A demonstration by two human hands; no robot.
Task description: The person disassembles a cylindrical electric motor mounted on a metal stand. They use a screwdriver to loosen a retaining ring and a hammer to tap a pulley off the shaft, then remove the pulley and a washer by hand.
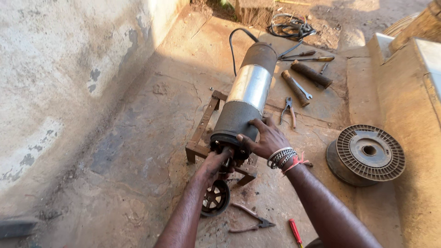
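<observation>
Pliers [251, 220] with worn handles lie on the concrete floor [138, 174] nearest the camera, a red-handled screwdriver [295, 231] just to their right. Beside them, to the left, a round black end cap [215, 198] with spokes rests on the floor under the left forearm. The left hand [215, 163] is closed around the dark fitting at the near end of a long cylindrical motor [245, 98], fingers wrapped tight. The right hand [266, 138], its wrist ringed with bangles and a red thread, grips the near rim of the same motor from the right side, fingers spread over the dark casing. The motor lies tilted along a rusty metal stand [202, 133], its middle band shiny silver and its far end brown, with a black cable running from that far end. To the right sits an empty grey wire spool [367, 154], on its side. Farther off lie a small pair of pliers [289, 109], a spanner [302, 90], two wooden-handled tools [311, 74] and long screwdrivers [307, 58], and beyond them a coil of black wire [290, 26].
</observation>
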